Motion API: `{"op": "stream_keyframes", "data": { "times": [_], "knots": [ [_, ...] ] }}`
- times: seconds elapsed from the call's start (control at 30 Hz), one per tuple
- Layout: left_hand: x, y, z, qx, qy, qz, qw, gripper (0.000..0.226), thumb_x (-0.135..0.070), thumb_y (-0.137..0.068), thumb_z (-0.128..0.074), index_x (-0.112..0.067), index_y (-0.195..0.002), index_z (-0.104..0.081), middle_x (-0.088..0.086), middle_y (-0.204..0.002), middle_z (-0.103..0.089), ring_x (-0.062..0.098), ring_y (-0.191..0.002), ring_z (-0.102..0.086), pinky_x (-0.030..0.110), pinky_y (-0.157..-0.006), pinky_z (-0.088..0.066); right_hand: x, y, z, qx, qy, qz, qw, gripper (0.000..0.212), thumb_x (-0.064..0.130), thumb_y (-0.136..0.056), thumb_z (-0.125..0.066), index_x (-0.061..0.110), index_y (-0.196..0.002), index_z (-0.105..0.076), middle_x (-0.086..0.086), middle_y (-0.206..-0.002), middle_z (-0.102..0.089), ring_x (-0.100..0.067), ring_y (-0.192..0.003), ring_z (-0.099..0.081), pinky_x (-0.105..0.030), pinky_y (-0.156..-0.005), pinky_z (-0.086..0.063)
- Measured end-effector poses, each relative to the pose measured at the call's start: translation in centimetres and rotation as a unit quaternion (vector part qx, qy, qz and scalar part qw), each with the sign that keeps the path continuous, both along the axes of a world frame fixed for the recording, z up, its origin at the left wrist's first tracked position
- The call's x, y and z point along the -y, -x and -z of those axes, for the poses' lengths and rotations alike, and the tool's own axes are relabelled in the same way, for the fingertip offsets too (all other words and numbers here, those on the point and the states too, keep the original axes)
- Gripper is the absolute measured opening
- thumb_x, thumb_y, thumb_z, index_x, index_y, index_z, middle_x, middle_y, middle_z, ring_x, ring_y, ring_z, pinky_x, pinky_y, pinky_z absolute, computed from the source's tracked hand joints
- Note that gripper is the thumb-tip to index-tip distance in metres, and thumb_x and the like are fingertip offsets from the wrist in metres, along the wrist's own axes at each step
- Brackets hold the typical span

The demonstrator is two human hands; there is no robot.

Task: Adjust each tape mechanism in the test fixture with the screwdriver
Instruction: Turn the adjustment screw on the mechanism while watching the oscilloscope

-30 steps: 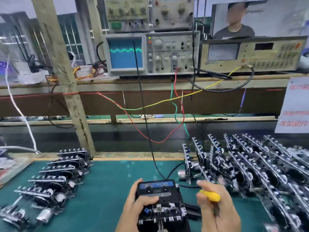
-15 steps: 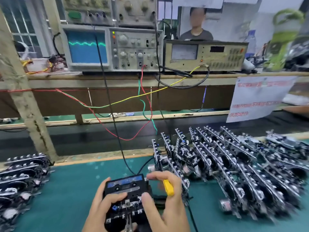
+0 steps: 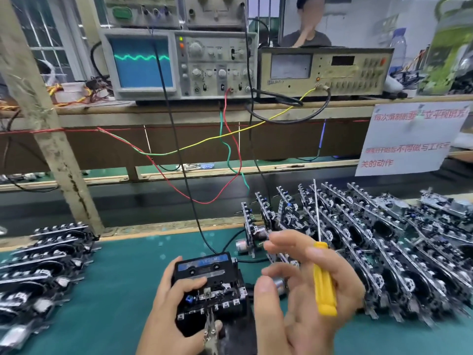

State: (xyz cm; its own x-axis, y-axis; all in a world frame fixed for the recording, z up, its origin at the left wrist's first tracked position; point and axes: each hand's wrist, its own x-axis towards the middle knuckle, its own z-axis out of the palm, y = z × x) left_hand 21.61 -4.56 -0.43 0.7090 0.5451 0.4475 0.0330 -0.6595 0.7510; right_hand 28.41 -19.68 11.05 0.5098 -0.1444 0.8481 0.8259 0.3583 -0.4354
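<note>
On the green mat stands the black test fixture [image 3: 212, 301], holding a tape mechanism with a blue-labelled cassette [image 3: 204, 265] on top. My left hand [image 3: 169, 311] grips the fixture from its left side, thumb lying over the top. My right hand [image 3: 299, 298] hovers just right of the fixture, palm turned up, thumb and forefinger spread and free. The yellow-handled screwdriver [image 3: 323, 280] is tucked between its other fingers, the thin shaft pointing up and away. A metal clip hangs at the fixture's front edge.
Rows of upright tape mechanisms [image 3: 371, 242] crowd the mat on the right; a flatter stack [image 3: 43, 265] lies left. Black, red, green and yellow wires run up to the oscilloscope [image 3: 143, 62] and meter [image 3: 322, 70] on the shelf. A wooden post [image 3: 51, 139] stands left, a paper sign [image 3: 409, 139] right.
My right hand has lifted off the fixture and turned palm up, and the screwdriver shaft now points upward. My left hand keeps its hold. The view has swung right, then partly back.
</note>
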Motion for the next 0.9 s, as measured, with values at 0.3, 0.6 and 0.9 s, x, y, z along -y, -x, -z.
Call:
{"op": "stream_keyframes", "data": {
  "times": [0.3,0.6,0.9],
  "knots": [
    [0.2,0.3,-0.3,0.001,0.013,0.007,1.000,0.066,-0.052,-0.053,-0.082,-0.054,-0.115,-0.061,-0.032,-0.159,-0.021,-0.013,-0.132,-0.044,0.024,-0.094,-0.043,0.3,1.0,0.2,-0.014,0.041,-0.035,0.998,0.013,0.046,-0.106,-0.043,0.044,-0.111,-0.054,0.013,-0.088,-0.072,-0.003,-0.074,-0.067,-0.019,-0.068,-0.051],
    [0.3,0.5,-0.6,0.009,0.028,0.037,0.999,0.064,-0.047,-0.060,-0.086,-0.053,-0.117,-0.059,-0.033,-0.159,-0.016,-0.005,-0.138,-0.041,0.004,-0.095,-0.039,-0.4,-2.3,0.1,-0.075,0.301,-0.073,0.948,0.013,0.047,-0.090,-0.066,0.037,-0.093,-0.073,0.016,-0.094,-0.058,-0.011,-0.088,-0.060,-0.014,-0.076,-0.043],
    [0.5,0.7,-1.1,-0.027,0.027,0.019,0.999,0.072,-0.017,-0.067,-0.089,-0.060,-0.113,-0.054,-0.042,-0.155,-0.010,-0.017,-0.138,-0.031,-0.002,-0.095,-0.028,-1.8,-4.5,0.0,-0.149,0.353,-0.183,0.906,0.015,0.015,-0.095,-0.070,0.029,-0.096,-0.062,0.008,-0.084,-0.070,-0.011,-0.082,-0.067,-0.036,-0.081,-0.054]
  ]
}}
